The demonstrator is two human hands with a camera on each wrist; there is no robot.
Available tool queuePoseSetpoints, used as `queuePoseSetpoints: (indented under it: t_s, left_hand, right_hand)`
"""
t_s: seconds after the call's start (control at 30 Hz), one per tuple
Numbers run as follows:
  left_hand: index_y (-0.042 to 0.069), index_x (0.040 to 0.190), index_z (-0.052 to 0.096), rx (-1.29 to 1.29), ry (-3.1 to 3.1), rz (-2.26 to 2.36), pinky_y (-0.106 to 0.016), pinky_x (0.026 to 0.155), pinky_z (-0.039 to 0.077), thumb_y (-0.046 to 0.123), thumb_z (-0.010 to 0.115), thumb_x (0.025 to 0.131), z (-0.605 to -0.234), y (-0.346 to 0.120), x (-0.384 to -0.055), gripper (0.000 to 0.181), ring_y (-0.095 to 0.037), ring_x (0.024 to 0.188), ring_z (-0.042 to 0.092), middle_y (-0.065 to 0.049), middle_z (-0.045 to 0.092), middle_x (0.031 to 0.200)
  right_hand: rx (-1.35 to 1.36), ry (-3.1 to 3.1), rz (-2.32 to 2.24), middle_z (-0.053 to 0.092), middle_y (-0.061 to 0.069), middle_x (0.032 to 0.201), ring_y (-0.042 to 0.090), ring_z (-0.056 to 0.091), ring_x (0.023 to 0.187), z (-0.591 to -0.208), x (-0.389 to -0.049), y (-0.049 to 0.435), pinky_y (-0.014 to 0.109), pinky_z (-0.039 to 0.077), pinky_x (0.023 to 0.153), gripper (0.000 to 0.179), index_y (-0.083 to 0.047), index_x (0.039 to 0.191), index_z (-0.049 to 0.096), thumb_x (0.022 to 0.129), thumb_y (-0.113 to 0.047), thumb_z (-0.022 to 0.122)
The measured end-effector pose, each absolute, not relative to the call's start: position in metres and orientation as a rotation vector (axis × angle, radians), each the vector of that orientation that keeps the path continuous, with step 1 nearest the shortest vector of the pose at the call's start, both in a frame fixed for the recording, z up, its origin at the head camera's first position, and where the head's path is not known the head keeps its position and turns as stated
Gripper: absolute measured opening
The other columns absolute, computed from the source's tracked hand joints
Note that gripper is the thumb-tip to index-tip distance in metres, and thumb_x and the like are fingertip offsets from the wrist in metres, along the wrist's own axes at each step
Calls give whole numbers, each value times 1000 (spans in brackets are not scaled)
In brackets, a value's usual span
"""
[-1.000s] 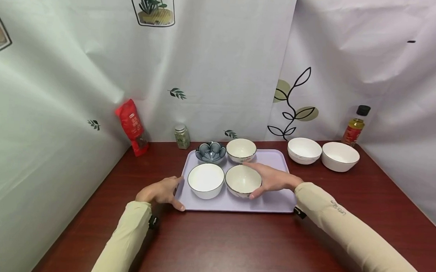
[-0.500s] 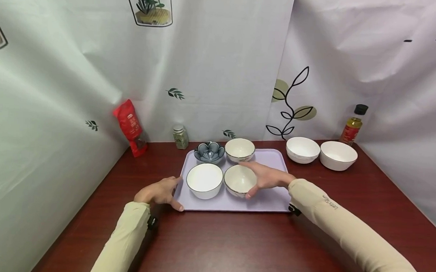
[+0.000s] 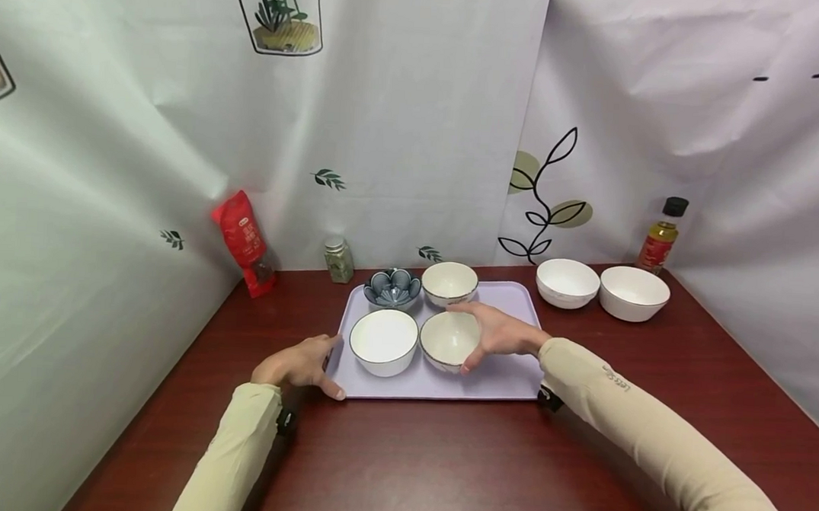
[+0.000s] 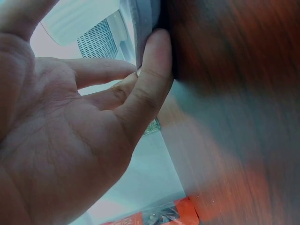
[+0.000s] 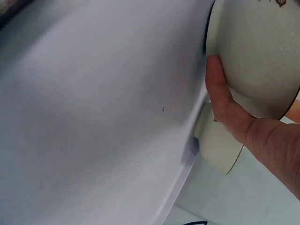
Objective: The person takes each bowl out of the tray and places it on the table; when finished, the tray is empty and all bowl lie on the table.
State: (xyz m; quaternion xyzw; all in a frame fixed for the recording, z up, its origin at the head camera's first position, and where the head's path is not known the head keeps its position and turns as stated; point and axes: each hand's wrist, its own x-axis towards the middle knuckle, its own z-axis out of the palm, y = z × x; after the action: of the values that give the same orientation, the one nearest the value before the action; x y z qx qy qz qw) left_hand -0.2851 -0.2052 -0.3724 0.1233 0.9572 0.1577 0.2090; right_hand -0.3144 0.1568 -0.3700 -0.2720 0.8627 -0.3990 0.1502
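In the head view my left hand [image 3: 302, 363] holds the near left corner of a lilac tray [image 3: 503, 385], its fingertips against the rim, as the left wrist view also shows. My right hand [image 3: 502, 334] grips a cream bowl [image 3: 447, 339] with a dark rim from its right side. Thumb and fingers spread round the wall, and the bowl [image 5: 258, 47] sits upright on the tray. Left of it stands a white bowl [image 3: 384, 341]. Behind them on the tray are a dark petal-shaped bowl [image 3: 392, 288] and another cream bowl [image 3: 449, 282].
Two white bowls, a left one [image 3: 568, 284] and a right one [image 3: 633, 294], stand right of the tray. An oil bottle [image 3: 659, 240] is behind them. A small jar [image 3: 338, 260] and a red packet [image 3: 244, 241] stand against the back cloth on the brown table [image 3: 400, 461].
My right hand has shifted slightly left, its palm closer against the cream bowl. The left hand stays at the tray's corner, and the bowls keep their places. The head view has drifted a little.
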Motion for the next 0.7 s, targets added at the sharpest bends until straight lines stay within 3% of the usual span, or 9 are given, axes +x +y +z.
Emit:
queuePoseSetpoints:
  t_s: [0.7]
  left_hand:
    - [-7,152,35,370,2668,464,-57,120,33,31,93,69,-374,-206,-286,108,-45,144,37,-30,41,152]
  right_hand:
    - [-781,2674,-1101,56,12,142,26,51,123,-354,-295,228,39,41,104,112,-8,151,43,55,-32,95]
